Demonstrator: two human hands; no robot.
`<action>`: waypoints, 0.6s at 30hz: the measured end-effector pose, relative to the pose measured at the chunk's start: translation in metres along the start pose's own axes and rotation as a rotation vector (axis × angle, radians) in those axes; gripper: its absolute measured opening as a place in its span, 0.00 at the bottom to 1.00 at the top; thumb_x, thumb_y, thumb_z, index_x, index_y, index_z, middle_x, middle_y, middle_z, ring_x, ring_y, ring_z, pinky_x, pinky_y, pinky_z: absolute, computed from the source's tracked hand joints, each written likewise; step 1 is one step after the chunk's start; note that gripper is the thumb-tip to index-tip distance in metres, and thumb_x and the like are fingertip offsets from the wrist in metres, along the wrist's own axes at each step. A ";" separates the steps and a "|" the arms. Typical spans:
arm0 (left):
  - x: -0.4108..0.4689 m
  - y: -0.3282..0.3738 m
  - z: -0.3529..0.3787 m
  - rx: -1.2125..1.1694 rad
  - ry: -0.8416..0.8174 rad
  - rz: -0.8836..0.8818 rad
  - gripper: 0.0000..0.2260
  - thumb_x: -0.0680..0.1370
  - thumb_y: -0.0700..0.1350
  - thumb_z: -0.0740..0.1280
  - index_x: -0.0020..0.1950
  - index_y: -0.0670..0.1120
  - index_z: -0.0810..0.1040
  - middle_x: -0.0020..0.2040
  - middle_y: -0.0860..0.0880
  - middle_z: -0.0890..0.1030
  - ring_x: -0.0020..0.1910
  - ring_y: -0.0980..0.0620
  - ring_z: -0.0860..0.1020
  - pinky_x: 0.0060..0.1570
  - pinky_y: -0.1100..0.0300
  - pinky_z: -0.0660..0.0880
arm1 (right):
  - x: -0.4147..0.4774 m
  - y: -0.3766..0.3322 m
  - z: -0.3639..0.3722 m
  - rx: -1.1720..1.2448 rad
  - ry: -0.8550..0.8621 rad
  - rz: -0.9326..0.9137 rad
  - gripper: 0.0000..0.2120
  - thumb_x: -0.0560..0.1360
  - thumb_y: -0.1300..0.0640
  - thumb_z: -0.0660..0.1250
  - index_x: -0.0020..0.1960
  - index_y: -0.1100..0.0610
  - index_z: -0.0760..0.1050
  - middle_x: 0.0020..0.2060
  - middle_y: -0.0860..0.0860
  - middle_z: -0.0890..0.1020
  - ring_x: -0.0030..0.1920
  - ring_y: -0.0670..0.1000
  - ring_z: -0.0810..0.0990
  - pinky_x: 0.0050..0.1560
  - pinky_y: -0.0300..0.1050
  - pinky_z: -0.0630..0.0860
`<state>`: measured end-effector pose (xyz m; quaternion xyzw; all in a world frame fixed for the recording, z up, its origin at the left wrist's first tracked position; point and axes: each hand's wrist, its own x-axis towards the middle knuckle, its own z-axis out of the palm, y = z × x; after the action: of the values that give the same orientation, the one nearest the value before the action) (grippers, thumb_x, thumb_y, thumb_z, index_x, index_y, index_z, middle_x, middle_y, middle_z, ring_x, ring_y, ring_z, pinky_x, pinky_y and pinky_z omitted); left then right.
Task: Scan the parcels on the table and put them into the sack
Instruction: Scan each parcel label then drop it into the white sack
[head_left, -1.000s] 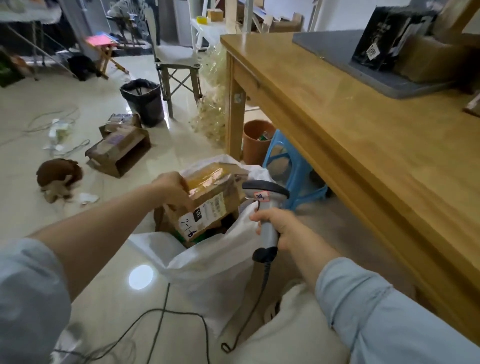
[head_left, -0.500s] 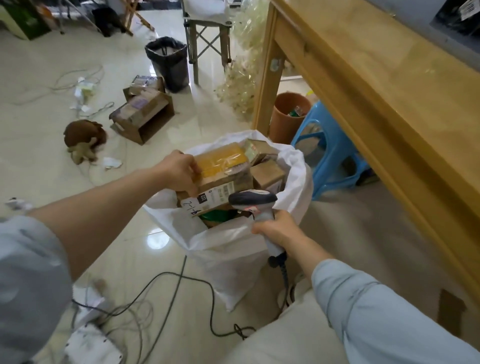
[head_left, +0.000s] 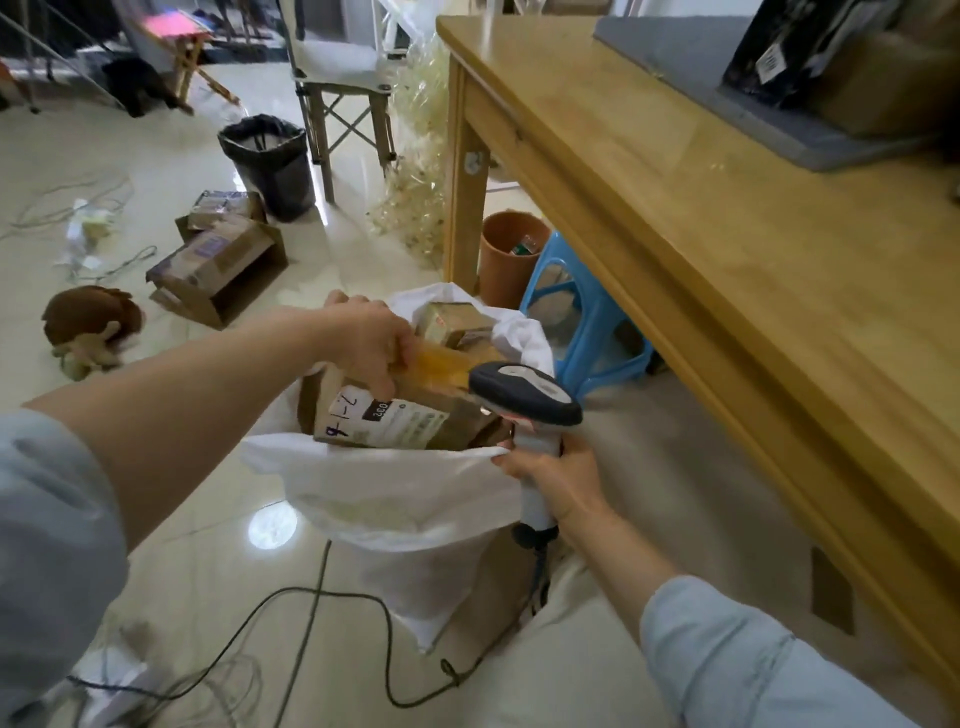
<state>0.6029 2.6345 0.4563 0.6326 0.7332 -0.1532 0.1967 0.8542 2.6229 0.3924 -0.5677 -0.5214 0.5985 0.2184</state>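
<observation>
the wooden desk (head_left: 675, 234) stands right of the white sack (head_left: 395, 499), open-mouthed on the floor (head_left: 156, 156). in the sack's mouth a brown parcel (head_left: 441, 374) lies tilted, long axis running from the near-left rim toward the far right, label (head_left: 400, 420) up; its handwriting reads roughly "7-1-9", the print too small to read. over the sack's right rim the scanner (head_left: 524, 392) points its head left. the left hand (head_left: 363, 338) grips the parcel's upper edge; the right hand (head_left: 556, 480) wraps the scanner's handle.
</observation>
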 end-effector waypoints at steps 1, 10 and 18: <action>0.002 0.007 -0.001 0.014 -0.004 0.015 0.21 0.68 0.55 0.73 0.59 0.62 0.72 0.57 0.52 0.72 0.59 0.48 0.67 0.60 0.52 0.63 | -0.003 -0.001 -0.001 0.010 0.001 0.000 0.13 0.67 0.64 0.75 0.51 0.59 0.80 0.42 0.48 0.81 0.46 0.51 0.78 0.47 0.44 0.75; 0.025 0.062 0.079 -0.139 -0.143 0.030 0.26 0.77 0.52 0.67 0.73 0.50 0.65 0.69 0.48 0.70 0.67 0.44 0.69 0.68 0.49 0.66 | -0.013 -0.004 -0.014 0.053 -0.056 -0.033 0.13 0.69 0.64 0.73 0.46 0.50 0.75 0.42 0.45 0.78 0.46 0.47 0.76 0.50 0.44 0.73; 0.011 0.066 0.016 -0.422 0.112 -0.067 0.14 0.79 0.40 0.64 0.63 0.47 0.79 0.59 0.49 0.78 0.55 0.51 0.74 0.55 0.62 0.70 | -0.021 -0.014 -0.025 0.089 -0.043 0.087 0.17 0.64 0.67 0.72 0.50 0.55 0.76 0.47 0.56 0.80 0.47 0.54 0.78 0.45 0.47 0.77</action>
<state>0.6685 2.6471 0.4386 0.5604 0.7794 0.0327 0.2783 0.8780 2.6196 0.4184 -0.5664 -0.4737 0.6421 0.2061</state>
